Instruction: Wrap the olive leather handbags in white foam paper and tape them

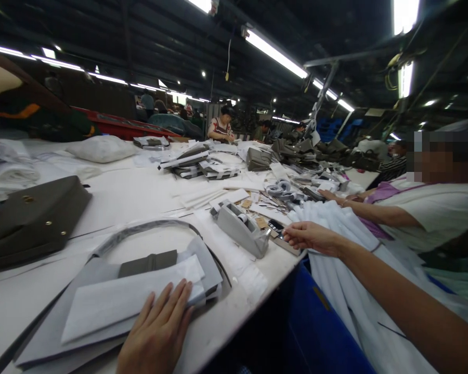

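Observation:
My left hand (158,327) lies flat, fingers stretched, on a folded white sheet (132,296). That sheet rests over a grey handbag (148,264) lying on the table, its wrapped handle (152,224) arching toward the back. Thumb and fingers of my right hand (312,238) are pinched together past the table's edge; whatever they hold is too small to make out. Just left of them stands a grey tape dispenser (239,228). A small black item (276,227) and brown card pieces (262,223) lie close to the fingertips.
At the left sits a dark olive bag (35,218). Stacked wrapped pieces (203,161) and rolls of grey strip (283,188) cover the table farther back. White foam sheets (339,234) stand in a blue bin (320,322) below my right arm. A co-worker (409,208) reaches in from the right.

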### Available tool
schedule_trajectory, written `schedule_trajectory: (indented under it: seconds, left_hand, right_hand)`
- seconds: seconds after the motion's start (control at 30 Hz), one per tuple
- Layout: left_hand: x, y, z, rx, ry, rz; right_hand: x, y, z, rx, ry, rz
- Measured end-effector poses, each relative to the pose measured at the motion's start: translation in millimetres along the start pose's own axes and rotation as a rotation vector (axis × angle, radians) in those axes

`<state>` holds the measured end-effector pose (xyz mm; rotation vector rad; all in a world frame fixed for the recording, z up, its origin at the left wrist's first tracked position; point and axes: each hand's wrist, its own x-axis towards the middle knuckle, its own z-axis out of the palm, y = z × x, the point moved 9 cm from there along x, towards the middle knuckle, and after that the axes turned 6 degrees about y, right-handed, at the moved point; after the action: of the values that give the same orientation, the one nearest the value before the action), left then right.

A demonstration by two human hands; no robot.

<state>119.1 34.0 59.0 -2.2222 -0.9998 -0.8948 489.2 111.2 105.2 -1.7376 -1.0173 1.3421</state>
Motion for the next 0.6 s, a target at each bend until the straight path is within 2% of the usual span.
schedule_trajectory:
  seconds: [0.17,0.27,0.4,0.6]
  left_hand:
    - [-3,-1,4.3,-0.016,-0.042,-0.017]
    - [-4,-1,3.9,-0.014,-0.023,0.005]
    - [-10,-1,10.1,0.013,-0.053,0.053]
    - [-24,-5,26.2,0.051,-0.064,0.123]
  right_hand:
    - [4,15,-5,-0.005,0.001,0.010]
    - [6,13,-7,-0.015,0.018,-0.015]
    - [20,-14,2,-0.065,0.012,-0.065]
    - [68,-62,26,-0.090,-0.047,-0.067]
